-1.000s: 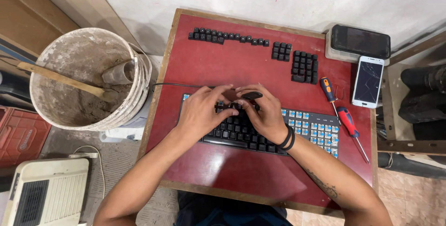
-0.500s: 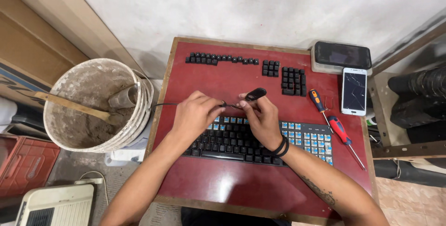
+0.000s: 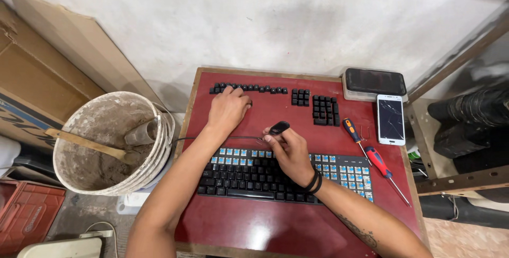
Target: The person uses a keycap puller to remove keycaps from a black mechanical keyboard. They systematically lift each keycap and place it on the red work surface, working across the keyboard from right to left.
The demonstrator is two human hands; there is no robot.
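A dark red square wooden table (image 3: 275, 231) fills the lower centre of the frame. On it, near the bottom, lies a black mechanical keyboard (image 3: 249, 176) with its upper rows and right end stripped to blue switches. Along the table's upper edge runs a row of loose black keycaps (image 3: 265, 89). The left hand (image 3: 228, 110), upper centre, rests palm down with fingers curled on the left end of that row; whether it grips a cap is hidden. The right hand (image 3: 289, 152), centre, pinches a small black keycap puller (image 3: 279, 127) just above the keyboard.
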